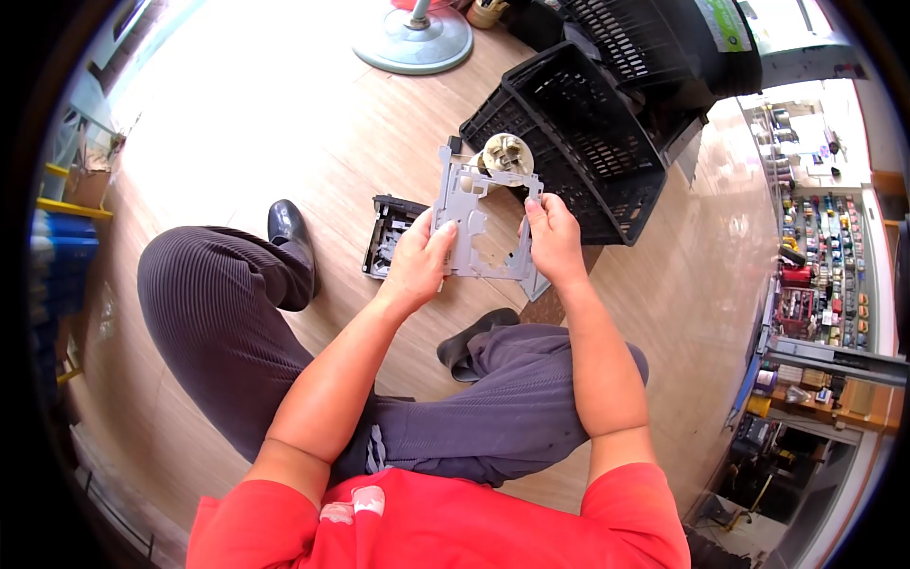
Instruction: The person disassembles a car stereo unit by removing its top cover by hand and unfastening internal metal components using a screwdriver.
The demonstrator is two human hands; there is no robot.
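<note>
A flat grey frame (462,202) with several cut-outs and a large opening is held up before me, between both hands. My left hand (417,261) grips its left edge, thumb on the face. On the opposite edge, my right hand (556,237) is closed with its thumb near the upper right corner. What the frame belongs to cannot be made out. Behind its left side lies a black tray-like housing (377,234) holding small grey parts. Past the frame's top edge is a round cream container (488,150) with small pieces in it, partly hidden.
Black slatted crates (616,142) lie at the upper right, close to my right hand. A round grey stand base (417,52) rests on the wooden floor (332,142) ahead. Shelves of small goods (829,266) line the far right. Blue bins (71,251) stand at the left.
</note>
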